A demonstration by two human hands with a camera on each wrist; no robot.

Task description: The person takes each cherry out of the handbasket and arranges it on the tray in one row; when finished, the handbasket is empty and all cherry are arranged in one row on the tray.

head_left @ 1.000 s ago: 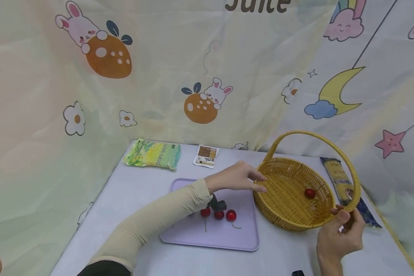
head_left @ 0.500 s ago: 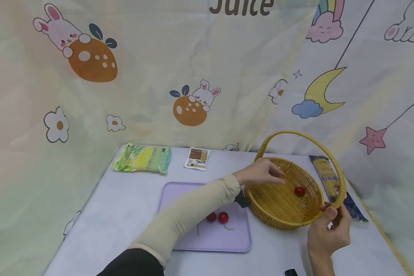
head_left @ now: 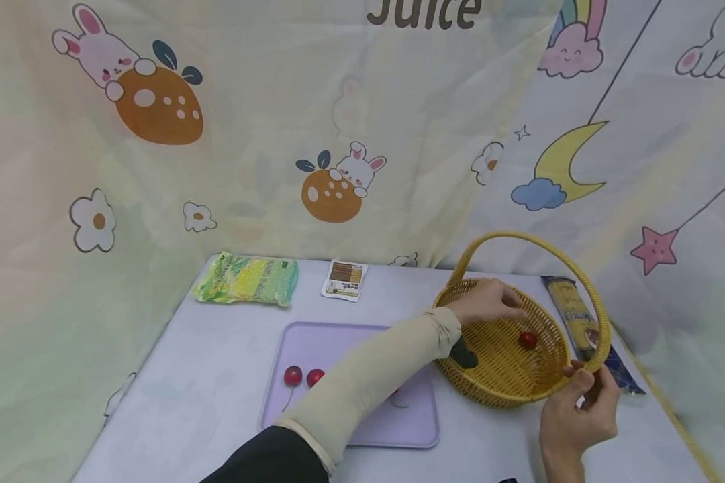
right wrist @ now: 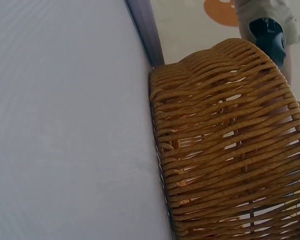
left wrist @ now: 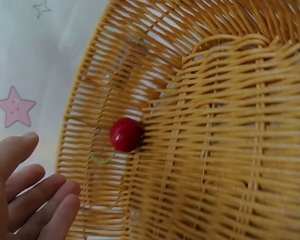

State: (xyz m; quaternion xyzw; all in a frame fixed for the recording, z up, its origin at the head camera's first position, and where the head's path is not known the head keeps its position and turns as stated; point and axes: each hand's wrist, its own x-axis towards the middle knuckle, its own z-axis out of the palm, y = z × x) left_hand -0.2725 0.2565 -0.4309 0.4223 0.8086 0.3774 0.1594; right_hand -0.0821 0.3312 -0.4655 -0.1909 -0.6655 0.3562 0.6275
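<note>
My left hand (head_left: pixel 489 301) reaches over the yellow woven basket (head_left: pixel 501 399), fingers loosely bent and nothing visible in them. In the left wrist view, the left hand (left wrist: pixel 32 195) appears beside the basket wall. One red cherry (left wrist: pixel 125 135) with a green stem lies inside, apart from the fingers; the head view also shows this cherry (head_left: pixel 528 340). My right hand (head_left: pixel 580 412) grips the basket at the foot of its arched handle (head_left: pixel 604 329). Only the basket's outer side (right wrist: pixel 230 145) shows in the right wrist view, without the hand.
A purple tray (head_left: pixel 399 436) lies left of the basket, partly covered by the left sleeve (head_left: pixel 374 376). Cherries (head_left: pixel 293 376) rest on it. Behind are a green-yellow packet (head_left: pixel 248 278) and a small white-brown sachet (head_left: pixel 344 280). A long yellow-blue package (head_left: pixel 570 308) lies right of the basket.
My left hand has moved right, from the basket's left rim to above its inside. The sleeve now uncovers cherries on the tray's left. My right hand keeps its grip on the handle.
</note>
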